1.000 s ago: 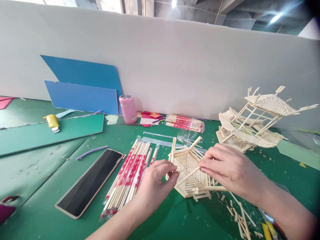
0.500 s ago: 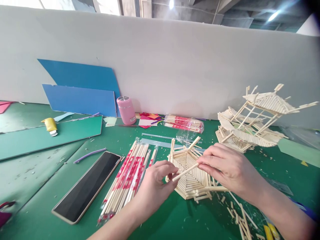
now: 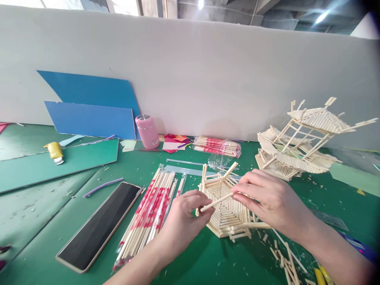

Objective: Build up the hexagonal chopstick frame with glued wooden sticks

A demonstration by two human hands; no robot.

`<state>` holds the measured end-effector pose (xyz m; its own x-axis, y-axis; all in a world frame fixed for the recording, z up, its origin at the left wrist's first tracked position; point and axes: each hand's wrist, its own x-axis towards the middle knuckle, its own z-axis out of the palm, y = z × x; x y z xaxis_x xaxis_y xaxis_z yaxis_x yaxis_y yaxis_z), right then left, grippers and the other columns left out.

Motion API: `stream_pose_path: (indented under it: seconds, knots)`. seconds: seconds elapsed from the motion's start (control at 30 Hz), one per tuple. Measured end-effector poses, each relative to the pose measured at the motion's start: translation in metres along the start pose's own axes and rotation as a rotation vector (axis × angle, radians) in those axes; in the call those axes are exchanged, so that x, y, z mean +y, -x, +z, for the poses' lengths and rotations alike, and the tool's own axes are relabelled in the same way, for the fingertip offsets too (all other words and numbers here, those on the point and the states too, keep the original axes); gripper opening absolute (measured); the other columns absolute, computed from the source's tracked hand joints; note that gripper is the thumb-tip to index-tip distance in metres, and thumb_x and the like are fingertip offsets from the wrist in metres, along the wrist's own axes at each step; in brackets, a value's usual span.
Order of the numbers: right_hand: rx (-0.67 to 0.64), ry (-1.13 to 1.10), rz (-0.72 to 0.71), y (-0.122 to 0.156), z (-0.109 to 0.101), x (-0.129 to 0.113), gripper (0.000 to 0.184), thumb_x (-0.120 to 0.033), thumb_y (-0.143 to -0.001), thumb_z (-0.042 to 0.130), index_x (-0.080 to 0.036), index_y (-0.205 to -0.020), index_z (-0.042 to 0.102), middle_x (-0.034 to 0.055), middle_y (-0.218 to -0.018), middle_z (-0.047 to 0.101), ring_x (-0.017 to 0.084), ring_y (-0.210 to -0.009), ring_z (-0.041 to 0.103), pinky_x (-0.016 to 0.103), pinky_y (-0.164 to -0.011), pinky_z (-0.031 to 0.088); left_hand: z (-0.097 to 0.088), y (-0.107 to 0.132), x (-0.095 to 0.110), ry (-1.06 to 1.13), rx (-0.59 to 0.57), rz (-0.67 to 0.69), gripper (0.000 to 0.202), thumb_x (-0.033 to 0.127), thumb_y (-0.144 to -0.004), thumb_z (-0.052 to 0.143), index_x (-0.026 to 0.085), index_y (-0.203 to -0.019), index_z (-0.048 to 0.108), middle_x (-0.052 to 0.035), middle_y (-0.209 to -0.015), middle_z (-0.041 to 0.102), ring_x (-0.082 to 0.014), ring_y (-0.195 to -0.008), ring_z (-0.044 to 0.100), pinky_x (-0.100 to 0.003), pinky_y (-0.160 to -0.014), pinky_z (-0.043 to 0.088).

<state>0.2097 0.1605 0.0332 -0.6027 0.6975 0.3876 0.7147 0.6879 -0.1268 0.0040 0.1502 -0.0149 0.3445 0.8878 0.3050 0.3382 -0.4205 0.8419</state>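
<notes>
Between my two hands a short wooden chopstick piece [image 3: 219,201] slants up to the right. My left hand [image 3: 190,215] pinches its lower left end, and the fingers of my right hand [image 3: 261,194] close on its upper right end. Just beneath it lies a polygonal frame built of wooden sticks [image 3: 225,217], its floor laid in concentric rows and its short posts standing at the corners. My fingers cover parts of its left and right rims. Whether the stick touches the frame I cannot tell.
Packed chopsticks [image 3: 148,209] and a phone [image 3: 99,227] lie to the left. A stick pavilion model [image 3: 308,138] stands at back right. Cut stick pieces [image 3: 285,257] are scattered at front right. A pink flask [image 3: 147,132] stands by the white partition [image 3: 208,79].
The lower left end of the stick has risen slightly, and both hands have shifted a little left with it. The view has turned slightly; the frame stays in place.
</notes>
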Motion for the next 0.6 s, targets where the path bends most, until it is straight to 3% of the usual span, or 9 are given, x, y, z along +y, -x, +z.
stream_pose_path:
  seconds: [0.2,0.37,0.5,0.6]
  knots:
    - [-0.001,-0.018,0.011,0.001,0.002,-0.001,0.015,-0.017,-0.084,0.047,-0.019,-0.084,0.062,0.0029,-0.073,0.056,0.016,-0.072,0.05,0.029,-0.06,0.04,0.0,-0.001,0.001,-0.004,0.011,-0.001,0.011,0.012,-0.075,0.054,0.014,-0.07,0.064,-0.0048,-0.07,0.062,-0.0132,-0.062,0.058,-0.023,-0.055,0.045]
    - [0.063,-0.073,0.092,0.013,-0.006,0.002,0.021,-0.019,-0.082,0.051,-0.019,-0.102,0.057,0.0043,-0.084,0.057,0.015,-0.077,0.052,0.028,-0.066,0.042,0.001,-0.001,0.0,-0.004,0.025,0.012,0.009,0.012,-0.074,0.055,0.013,-0.069,0.063,-0.0055,-0.069,0.063,-0.0133,-0.062,0.058,-0.024,-0.055,0.045]
    - [0.251,-0.162,0.376,0.037,-0.008,0.01,0.012,-0.026,-0.081,0.053,-0.022,-0.091,0.056,0.0011,-0.08,0.056,0.012,-0.067,0.052,0.024,-0.06,0.043,0.001,-0.001,-0.001,-0.013,0.029,0.012,0.009,0.013,-0.074,0.056,0.013,-0.069,0.063,-0.0063,-0.068,0.062,-0.0137,-0.06,0.057,-0.024,-0.054,0.045]
    - [0.316,-0.217,0.616,0.058,0.0,0.017,0.011,-0.033,-0.079,0.055,-0.023,-0.082,0.054,-0.0015,-0.07,0.054,0.011,-0.059,0.05,0.022,-0.054,0.042,0.001,-0.001,-0.001,-0.025,0.041,0.016,0.008,0.014,-0.073,0.057,0.013,-0.07,0.064,-0.0061,-0.068,0.062,-0.0136,-0.06,0.058,-0.024,-0.055,0.045]
